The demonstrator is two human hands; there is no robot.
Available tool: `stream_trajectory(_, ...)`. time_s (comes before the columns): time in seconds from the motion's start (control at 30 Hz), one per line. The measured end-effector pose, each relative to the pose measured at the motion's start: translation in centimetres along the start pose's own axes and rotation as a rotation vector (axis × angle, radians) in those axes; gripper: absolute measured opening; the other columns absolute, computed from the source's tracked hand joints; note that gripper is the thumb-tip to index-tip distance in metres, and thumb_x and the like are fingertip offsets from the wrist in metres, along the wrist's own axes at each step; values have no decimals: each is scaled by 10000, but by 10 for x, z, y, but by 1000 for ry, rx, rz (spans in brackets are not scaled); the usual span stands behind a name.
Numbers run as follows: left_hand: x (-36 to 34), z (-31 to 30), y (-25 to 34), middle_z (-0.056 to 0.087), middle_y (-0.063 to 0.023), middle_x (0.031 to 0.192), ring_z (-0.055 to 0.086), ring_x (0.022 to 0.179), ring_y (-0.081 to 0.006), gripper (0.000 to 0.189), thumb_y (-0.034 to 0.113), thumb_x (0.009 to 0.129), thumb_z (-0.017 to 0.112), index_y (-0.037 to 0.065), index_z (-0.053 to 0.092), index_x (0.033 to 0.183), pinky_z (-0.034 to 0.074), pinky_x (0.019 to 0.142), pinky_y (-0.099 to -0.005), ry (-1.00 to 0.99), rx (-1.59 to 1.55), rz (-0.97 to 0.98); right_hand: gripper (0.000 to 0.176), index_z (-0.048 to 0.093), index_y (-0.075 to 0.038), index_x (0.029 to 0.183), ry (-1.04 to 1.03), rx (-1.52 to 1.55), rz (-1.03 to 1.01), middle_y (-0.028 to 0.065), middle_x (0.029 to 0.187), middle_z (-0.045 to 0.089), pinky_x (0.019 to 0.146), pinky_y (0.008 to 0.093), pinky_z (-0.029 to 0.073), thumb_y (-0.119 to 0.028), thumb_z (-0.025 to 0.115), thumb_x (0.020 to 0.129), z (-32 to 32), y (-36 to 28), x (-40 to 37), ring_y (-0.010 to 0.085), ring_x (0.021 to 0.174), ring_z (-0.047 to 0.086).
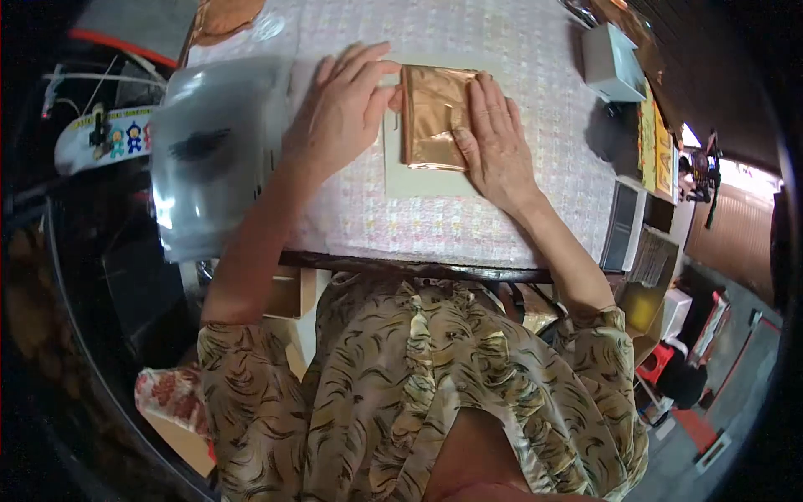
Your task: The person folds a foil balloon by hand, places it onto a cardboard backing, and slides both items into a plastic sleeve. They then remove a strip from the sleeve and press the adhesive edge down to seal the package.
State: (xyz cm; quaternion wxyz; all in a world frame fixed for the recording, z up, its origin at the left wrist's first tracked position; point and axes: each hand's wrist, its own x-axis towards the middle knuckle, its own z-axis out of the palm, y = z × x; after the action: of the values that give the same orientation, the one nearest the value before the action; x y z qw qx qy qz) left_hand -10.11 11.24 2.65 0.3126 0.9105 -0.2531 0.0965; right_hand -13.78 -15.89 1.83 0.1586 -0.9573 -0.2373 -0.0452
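A stack of shiny copper-coloured foil sheets (433,113) lies on a pale card (410,180) in front of me. My right hand (502,146) rests flat along the right edge of the foil, fingers stretched forward and thumb lying on its surface. At the left edge, my left hand (345,113) has its fingers extended and apart, and its fingertips and thumb reach the foil's side. Whether the left thumb lifts a sheet cannot be made out. Beside my left forearm is a pile of clear plastic sleeves (209,159).
A checked pink-and-white cloth (401,226) covers the table. A grey-white box (615,63) stands at the back right, near a yellow box (657,138). A brown, copper-toned piece (226,18) lies at the far left corner. An open cardboard carton (288,294) sits below the table edge.
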Motion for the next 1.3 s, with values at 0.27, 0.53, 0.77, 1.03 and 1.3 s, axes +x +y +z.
stream_trajectory(0.27, -4, 13, 6, 585, -81, 1375, 515, 1314, -280, 237, 162, 926, 709, 103, 717, 1156, 326, 1102, -441, 110, 76, -65, 650, 198, -21, 1637, 4, 2, -28, 225, 1685, 223, 1266, 497, 183, -360, 376, 1112, 1, 2, -1, 388, 1558, 234)
stream_trajectory(0.53, 8, 16, 11, 598, -61, 1302, 501, 1287, -250, 306, 237, 805, 774, 84, 762, 1069, 304, 1100, -468, 78, 64, -64, 634, 207, -33, 1639, 30, 2, -37, 221, 1683, 231, 1257, 513, 199, -310, 409, 1106, 3, 3, 0, 398, 1549, 252)
stream_trajectory(0.77, 21, 8, 28, 577, -71, 1273, 494, 1255, -277, 262, 198, 765, 800, 41, 735, 965, 329, 1060, -456, -44, 127, -197, 631, 214, 8, 1625, 54, -6, -70, 245, 1673, 236, 1255, 515, 204, -274, 421, 1100, 3, 3, -1, 412, 1543, 258)
stream_trajectory(1.03, 30, 21, 28, 662, -95, 944, 650, 902, -274, 175, 137, 775, 800, 41, 676, 853, 500, 797, -410, 47, 7, -225, 656, 197, 11, 1625, 68, -3, -58, 243, 1672, 238, 1263, 511, 201, -304, 419, 1094, 5, 4, -2, 408, 1548, 245)
stream_trajectory(1.3, 23, 46, 33, 704, -137, 857, 694, 765, -277, 146, 94, 824, 763, 19, 694, 928, 553, 705, -379, 97, -342, -259, 666, 213, 3, 1621, 71, -5, -24, 227, 1677, 234, 1267, 505, 196, -360, 407, 1096, 10, 6, -2, 383, 1558, 232)
